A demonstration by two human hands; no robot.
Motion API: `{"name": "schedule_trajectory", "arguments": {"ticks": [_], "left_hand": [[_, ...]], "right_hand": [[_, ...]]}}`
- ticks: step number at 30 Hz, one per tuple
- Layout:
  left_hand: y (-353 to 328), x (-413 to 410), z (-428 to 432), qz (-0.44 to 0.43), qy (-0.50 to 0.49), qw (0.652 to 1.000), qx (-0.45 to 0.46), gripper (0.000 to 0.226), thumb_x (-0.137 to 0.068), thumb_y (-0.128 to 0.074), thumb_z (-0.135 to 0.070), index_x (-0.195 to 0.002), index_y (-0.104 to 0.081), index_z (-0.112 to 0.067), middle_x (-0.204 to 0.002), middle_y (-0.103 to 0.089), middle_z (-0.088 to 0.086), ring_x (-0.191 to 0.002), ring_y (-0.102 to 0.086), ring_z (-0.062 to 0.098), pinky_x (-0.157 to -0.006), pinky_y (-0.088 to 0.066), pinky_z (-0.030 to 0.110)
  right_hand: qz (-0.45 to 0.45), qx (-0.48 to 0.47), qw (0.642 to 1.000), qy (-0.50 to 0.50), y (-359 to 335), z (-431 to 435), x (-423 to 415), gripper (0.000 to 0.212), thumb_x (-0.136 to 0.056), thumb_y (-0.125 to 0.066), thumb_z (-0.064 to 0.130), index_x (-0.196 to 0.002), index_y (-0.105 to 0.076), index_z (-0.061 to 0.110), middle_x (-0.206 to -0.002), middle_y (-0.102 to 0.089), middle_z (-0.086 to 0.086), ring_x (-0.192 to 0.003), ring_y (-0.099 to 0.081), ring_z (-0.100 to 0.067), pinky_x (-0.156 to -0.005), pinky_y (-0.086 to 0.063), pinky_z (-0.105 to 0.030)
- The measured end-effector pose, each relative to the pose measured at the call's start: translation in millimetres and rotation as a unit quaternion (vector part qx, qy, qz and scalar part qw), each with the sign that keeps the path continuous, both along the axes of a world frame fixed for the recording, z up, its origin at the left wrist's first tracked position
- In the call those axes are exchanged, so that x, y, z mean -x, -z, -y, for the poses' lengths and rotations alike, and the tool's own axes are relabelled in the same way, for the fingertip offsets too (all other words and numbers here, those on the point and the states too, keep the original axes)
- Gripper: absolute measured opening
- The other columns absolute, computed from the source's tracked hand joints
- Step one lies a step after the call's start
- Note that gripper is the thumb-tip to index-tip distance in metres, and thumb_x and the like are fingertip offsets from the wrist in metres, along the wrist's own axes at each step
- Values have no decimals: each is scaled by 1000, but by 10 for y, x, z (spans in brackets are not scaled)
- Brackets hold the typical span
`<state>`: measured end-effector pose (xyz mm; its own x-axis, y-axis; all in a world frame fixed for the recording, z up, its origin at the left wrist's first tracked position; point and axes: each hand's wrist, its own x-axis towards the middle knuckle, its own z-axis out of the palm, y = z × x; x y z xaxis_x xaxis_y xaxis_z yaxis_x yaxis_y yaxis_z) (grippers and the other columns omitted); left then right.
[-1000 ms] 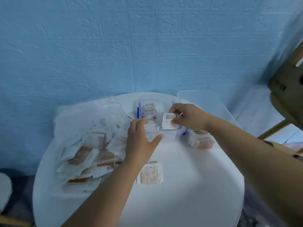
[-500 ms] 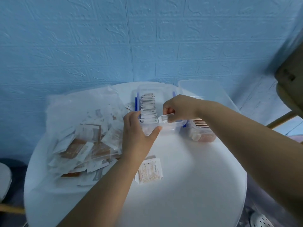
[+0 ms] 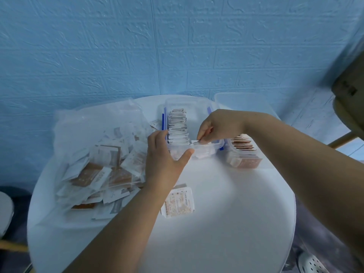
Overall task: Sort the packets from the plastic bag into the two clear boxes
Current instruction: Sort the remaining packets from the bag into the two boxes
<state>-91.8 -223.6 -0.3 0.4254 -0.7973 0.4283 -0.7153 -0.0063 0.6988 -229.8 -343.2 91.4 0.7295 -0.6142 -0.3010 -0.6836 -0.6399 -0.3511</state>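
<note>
On the round white surface (image 3: 216, 223), the left hand (image 3: 163, 160) grips the near corner of the middle clear box (image 3: 204, 151), thumb on its front wall. The right hand (image 3: 218, 127) pinches a white packet (image 3: 197, 142) just above the box's near end, beside the upright row of packets (image 3: 177, 127). The plastic bag (image 3: 94, 154) of packets lies at left; the second box (image 3: 244, 154) holds brown ones.

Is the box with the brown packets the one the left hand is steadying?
No. The left hand grips the near corner of the white-packet box; the brown-packet box sits untouched to its right.
</note>
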Motion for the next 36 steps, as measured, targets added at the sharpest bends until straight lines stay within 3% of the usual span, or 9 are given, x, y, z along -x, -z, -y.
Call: {"name": "schedule_trajectory", "arguments": {"ticks": [8, 11, 16, 19, 22, 27, 32, 34, 36], "left_hand": [[-22, 11, -12, -5, 0, 1000, -13, 70, -72, -75, -37, -127, -43, -9, -130, -39, 4, -116, -42, 14, -87, -36, 17], [-24, 7, -13, -2, -1, 1000, -16, 70, -72, -75, -37, -127, -43, -9, -130, -39, 4, -117, -43, 15, -87, -39, 20], [-31, 11, -11, -2, -2, 1000, -18, 70, -72, -75, -37, -127, -43, -9, -129, -39, 5, -117, -43, 15, -88, -42, 24], [-32, 13, -17, -3, -2, 1000, -21, 70, -72, -75, -37, -127, -43, -10, -130, -39, 4, -116, -43, 15, -90, -43, 24], [-33, 15, -20, 1, -5, 1000, -16, 69, -72, -75, -36, -126, -43, -8, -129, -40, 6, -116, -44, 16, -86, -38, 20], [-60, 8, -14, 2, -3, 999, -35, 68, -74, -73, -37, -128, -42, -10, -130, -39, 5, -116, -41, 14, -84, -36, 16], [-215, -74, -153, -7, 21, 999, -35, 46, -85, -64, -28, -126, -50, -14, -127, -46, -1, -104, -39, 0, -75, -30, -3], [-272, -113, -355, -32, 41, 998, 29, 28, -87, -62, -22, -114, -60, -15, -112, -57, -2, -99, -54, 5, -80, -38, 2], [-258, -160, -625, -44, 51, 996, 54, 13, -88, -60, -25, -99, -64, -20, -96, -65, -5, -86, -63, 6, -75, -49, 10]], "right_hand": [[4, -15, 1000, -21, 11, 12, 38, 24, -81, -65, 12, -84, -68, 36, -89, -70, 15, -85, -63, -1, -80, -45, -12], [7, -7, 1000, -20, 33, 33, 10, 21, -81, -66, 16, -85, -66, 36, -83, -67, 18, -75, -59, 6, -69, -40, -1], [21, -12, 1000, -19, 48, 45, 7, 16, -82, -66, 19, -83, -71, 33, -80, -68, 18, -66, -55, 13, -64, -37, 0], [23, -20, 999, -14, 19, 37, 28, 11, -86, -62, 27, -90, -72, 29, -90, -70, 17, -80, -57, 9, -73, -37, -3], [5, -27, 1000, 1, 17, 24, 31, 21, -88, -56, 41, -90, -72, 28, -100, -69, 14, -97, -57, -3, -89, -38, -19], [-6, -9, 1000, 7, 64, 1, 18, 19, -84, -56, 50, -79, -67, 35, -96, -68, 15, -95, -58, -9, -93, -40, -26], [108, 11, 994, 24, 74, -140, 30, 19, -86, -62, 34, -93, -72, 19, -96, -70, 5, -89, -60, -8, -85, -44, -20], [194, 44, 980, 10, 73, -285, 20, 14, -87, -63, 22, -93, -72, 13, -97, -71, 1, -84, -59, -5, -80, -43, -15], [275, 56, 960, -5, 93, -505, -18, 11, -86, -64, 14, -93, -72, 10, -95, -70, -1, -82, -59, -6, -77, -44, -14]]}}
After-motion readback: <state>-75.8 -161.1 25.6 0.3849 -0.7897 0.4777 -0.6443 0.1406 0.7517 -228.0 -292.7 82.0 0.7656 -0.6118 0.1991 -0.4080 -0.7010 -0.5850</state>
